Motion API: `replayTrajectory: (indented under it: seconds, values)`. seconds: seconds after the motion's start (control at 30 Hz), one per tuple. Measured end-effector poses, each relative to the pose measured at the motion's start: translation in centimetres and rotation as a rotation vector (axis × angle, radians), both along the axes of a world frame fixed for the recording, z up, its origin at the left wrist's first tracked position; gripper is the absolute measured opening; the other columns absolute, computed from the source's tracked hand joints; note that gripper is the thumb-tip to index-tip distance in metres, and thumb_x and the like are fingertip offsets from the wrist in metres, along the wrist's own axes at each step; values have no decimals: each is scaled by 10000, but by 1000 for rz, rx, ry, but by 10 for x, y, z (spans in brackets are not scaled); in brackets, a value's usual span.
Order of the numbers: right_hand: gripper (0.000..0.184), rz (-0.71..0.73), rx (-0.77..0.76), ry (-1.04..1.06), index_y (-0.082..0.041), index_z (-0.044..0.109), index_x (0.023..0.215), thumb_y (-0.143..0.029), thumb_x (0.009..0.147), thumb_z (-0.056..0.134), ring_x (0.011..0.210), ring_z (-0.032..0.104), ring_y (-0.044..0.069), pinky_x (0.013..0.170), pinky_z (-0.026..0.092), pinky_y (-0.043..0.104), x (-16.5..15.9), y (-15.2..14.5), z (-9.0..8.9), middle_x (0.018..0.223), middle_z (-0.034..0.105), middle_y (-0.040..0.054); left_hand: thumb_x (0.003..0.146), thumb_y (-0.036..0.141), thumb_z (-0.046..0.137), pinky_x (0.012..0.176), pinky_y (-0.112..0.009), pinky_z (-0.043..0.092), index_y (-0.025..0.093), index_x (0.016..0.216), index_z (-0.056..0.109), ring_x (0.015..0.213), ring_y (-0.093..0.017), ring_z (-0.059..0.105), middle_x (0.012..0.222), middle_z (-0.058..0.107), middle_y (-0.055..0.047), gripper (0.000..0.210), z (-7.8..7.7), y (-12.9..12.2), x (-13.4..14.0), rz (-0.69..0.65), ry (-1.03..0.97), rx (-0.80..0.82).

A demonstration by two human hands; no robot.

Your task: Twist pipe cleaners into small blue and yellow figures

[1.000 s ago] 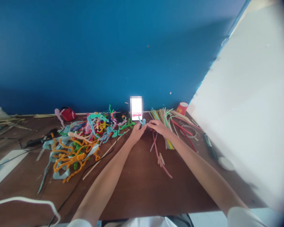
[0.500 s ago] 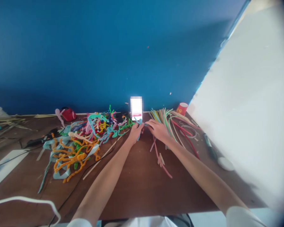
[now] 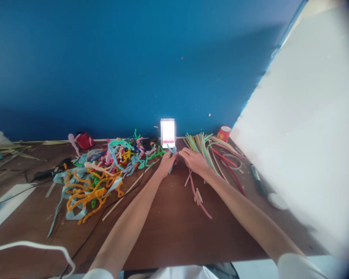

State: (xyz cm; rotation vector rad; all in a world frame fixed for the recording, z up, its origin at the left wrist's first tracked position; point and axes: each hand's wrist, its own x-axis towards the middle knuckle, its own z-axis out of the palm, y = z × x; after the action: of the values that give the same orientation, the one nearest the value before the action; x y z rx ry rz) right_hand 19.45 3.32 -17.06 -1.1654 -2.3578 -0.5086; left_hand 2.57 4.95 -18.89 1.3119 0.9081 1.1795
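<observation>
Near the back of the table, my left hand (image 3: 166, 164) is closed around a small light-blue twisted piece (image 3: 174, 149) that looks like pipe cleaner. Its short ends stick up above the thumb, and a tail hangs below the fingers. My right hand (image 3: 193, 160) sits just to the right, fingertips pinched together close to the blue piece. Whether the right fingers grip an end of it is too small to tell. Beside that hand lies a bundle of long pastel pipe cleaners (image 3: 202, 143). A pink strand (image 3: 195, 190) lies in front of it.
A bright upright screen (image 3: 168, 131) stands behind my hands against the blue wall (image 3: 168, 69). Left lies a tangled heap of colourful twisted shapes (image 3: 113, 159), with an orange one (image 3: 99, 193) in front. A red cup (image 3: 223, 133) and a dark marker (image 3: 258, 180) are at right.
My right hand has shifted slightly, its fingers drawn in more tightly beside the blue piece. The blue piece has turned a little in my left hand.
</observation>
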Motion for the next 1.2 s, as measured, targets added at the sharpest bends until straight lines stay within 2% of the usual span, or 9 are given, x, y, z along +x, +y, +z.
replayTrajectory:
  seconds: [0.13, 0.27, 0.33, 0.47, 0.53, 0.63, 0.83, 1.03, 1.2]
  values:
    - [201, 1, -150, 96, -216, 596, 999, -191, 960, 400, 777, 584, 150, 569, 319, 267, -2, -2, 8, 958, 638, 39, 806, 528, 615, 553, -243, 373, 153, 753, 549, 534, -89, 479, 639, 540, 12, 384, 0, -2, 2, -34, 25, 54]
    - [164, 42, -331, 341, -219, 604, 891, -226, 929, 444, 780, 576, 158, 626, 351, 267, -5, -2, 18, 923, 652, 27, 844, 479, 574, 576, -255, 397, 160, 759, 552, 572, -112, 498, 653, 536, 7, 331, 2, -4, 2, 14, 112, 131]
    - [118, 64, -497, 556, -213, 592, 794, -243, 867, 504, 715, 554, 157, 622, 364, 271, -8, -1, 20, 780, 628, 10, 857, 444, 564, 594, -258, 398, 167, 757, 551, 581, -117, 501, 650, 539, 9, 295, 5, -7, 1, 53, 163, 188]
    - [136, 113, -1000, 1116, -211, 510, 628, -277, 743, 540, 466, 385, 118, 474, 292, 269, -13, 5, 15, 516, 402, -43, 901, 401, 504, 656, -262, 399, 174, 747, 548, 622, -124, 519, 669, 562, -1, 278, 10, -12, 0, 117, 300, 360]
    - [148, 126, -1163, 1237, -212, 492, 597, -285, 723, 520, 425, 327, 105, 445, 268, 275, -13, 8, 11, 499, 353, -49, 902, 395, 496, 654, -263, 410, 172, 776, 561, 628, -129, 534, 688, 575, -9, 265, 9, -12, 1, 120, 334, 359]
    - [159, 130, -1262, 1266, -211, 488, 584, -294, 715, 525, 417, 319, 98, 438, 273, 279, -10, 11, 7, 494, 356, -47, 880, 409, 519, 604, -262, 427, 164, 811, 575, 590, -130, 544, 688, 585, -13, 261, 7, -10, 3, 78, 296, 251]
    - [174, 58, -1072, 1190, -198, 546, 685, -346, 743, 619, 487, 471, 106, 478, 331, 251, -9, 7, 14, 573, 494, -40, 791, 436, 637, 553, -245, 404, 158, 808, 599, 561, -115, 515, 646, 588, -1, 280, 4, -5, 3, 86, 91, 87]
    - [158, 45, -400, 662, -207, 651, 968, -283, 867, 556, 758, 609, 161, 675, 446, 282, -8, -1, 19, 901, 669, 35, 758, 423, 666, 527, -226, 368, 154, 790, 576, 521, -86, 476, 597, 549, 29, 285, 2, -2, 1, 86, 24, 32]
    - [266, 47, -49, 234, -218, 637, 1121, -176, 961, 429, 864, 626, 153, 647, 401, 256, -4, -3, 10, 999, 674, 53, 752, 453, 661, 489, -223, 280, 163, 670, 521, 454, -62, 373, 470, 422, 66, 332, 0, 2, 0, 89, -46, 11]
